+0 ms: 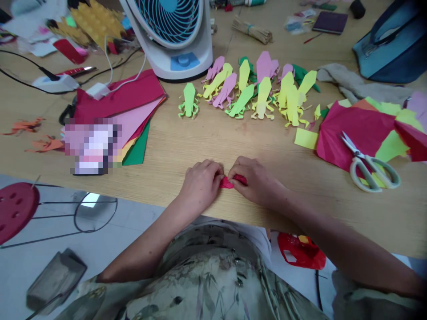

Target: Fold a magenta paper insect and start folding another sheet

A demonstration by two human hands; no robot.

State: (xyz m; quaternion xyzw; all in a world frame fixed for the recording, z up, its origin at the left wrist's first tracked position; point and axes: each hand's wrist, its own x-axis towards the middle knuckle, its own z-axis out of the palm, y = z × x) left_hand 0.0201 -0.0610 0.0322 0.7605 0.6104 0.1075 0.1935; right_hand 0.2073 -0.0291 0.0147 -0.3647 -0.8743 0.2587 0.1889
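Note:
Between my two hands, near the table's front edge, is a small folded piece of red paper (227, 182). My left hand (202, 181) pinches its left end, the fingers curled over it. At the other end my right hand (251, 180) grips the paper between thumb and fingers, and a bit of red shows under the fingers. Much of the piece is hidden by my fingers. Beyond the hands stands a group of folded paper insects in yellow, pink and green, the nearest left one a light green insect (189, 100).
A fan (180, 40) stands behind. White-handled scissors (370, 166) lie on red and yellow paper scraps (356, 129) at right. Coloured sheets (116, 98) and a blurred-out phone (95, 149) lie left, near orange paper figures (48, 144). A red stool (18, 211) stands below.

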